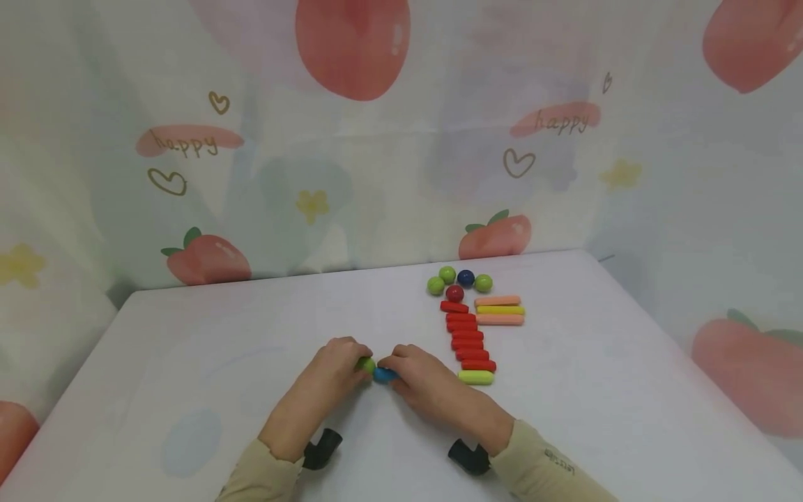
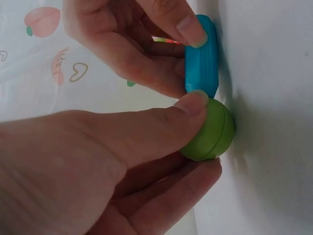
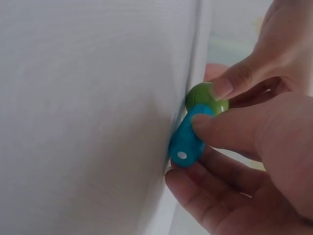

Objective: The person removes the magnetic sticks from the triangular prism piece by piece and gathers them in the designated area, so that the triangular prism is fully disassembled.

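My left hand (image 1: 339, 362) pinches a green ball (image 2: 215, 134) between thumb and fingers; a seam runs round it. A short blue toy rod (image 2: 201, 63) with ridged sides is pinched by my right hand (image 1: 426, 383). One end of this rod meets the ball, and its other end bears a white dot in the right wrist view. Both pieces are low at the white tabletop. In the head view, fingers cover part of the ball and rod. Beyond my right hand lies a yellow-green rod (image 1: 475, 377).
A column of several red rods (image 1: 467, 335) stretches away behind the yellow-green one. Right of it lie two peach rods (image 1: 498, 320) and a yellow rod (image 1: 500, 310). Farther back sit green balls (image 1: 483, 282), a dark blue ball (image 1: 465, 278) and a red ball (image 1: 454, 293). A printed curtain (image 1: 389, 174) hangs behind the table (image 1: 207, 362).
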Motion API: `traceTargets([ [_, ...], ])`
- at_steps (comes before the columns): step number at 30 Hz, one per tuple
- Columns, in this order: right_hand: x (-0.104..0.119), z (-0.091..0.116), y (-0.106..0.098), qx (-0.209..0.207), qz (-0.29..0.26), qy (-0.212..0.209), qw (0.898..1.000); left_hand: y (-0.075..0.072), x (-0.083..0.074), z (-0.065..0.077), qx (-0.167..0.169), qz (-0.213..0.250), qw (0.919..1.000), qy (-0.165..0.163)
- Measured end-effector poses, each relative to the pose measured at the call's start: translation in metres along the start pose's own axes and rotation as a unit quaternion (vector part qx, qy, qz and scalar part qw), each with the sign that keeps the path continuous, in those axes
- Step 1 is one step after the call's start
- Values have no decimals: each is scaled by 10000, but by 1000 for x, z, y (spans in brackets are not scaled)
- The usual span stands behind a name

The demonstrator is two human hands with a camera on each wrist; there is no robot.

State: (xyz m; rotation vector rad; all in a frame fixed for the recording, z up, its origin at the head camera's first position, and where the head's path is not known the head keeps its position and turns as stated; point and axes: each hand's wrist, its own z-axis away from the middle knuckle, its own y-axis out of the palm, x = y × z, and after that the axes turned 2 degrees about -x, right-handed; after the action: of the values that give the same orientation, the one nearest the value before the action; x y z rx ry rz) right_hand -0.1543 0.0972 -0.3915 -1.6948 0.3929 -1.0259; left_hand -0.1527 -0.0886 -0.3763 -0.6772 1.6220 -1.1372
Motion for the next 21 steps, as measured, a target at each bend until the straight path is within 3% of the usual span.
traceTargets([
  [9,-3,2,-5,138,47,166,9998,0,0,-1,-12,-422,9991,-79],
  [21,-7,10,-25,24,-100,292,9995,0,3,-1,-2,-263,9994,-204],
])
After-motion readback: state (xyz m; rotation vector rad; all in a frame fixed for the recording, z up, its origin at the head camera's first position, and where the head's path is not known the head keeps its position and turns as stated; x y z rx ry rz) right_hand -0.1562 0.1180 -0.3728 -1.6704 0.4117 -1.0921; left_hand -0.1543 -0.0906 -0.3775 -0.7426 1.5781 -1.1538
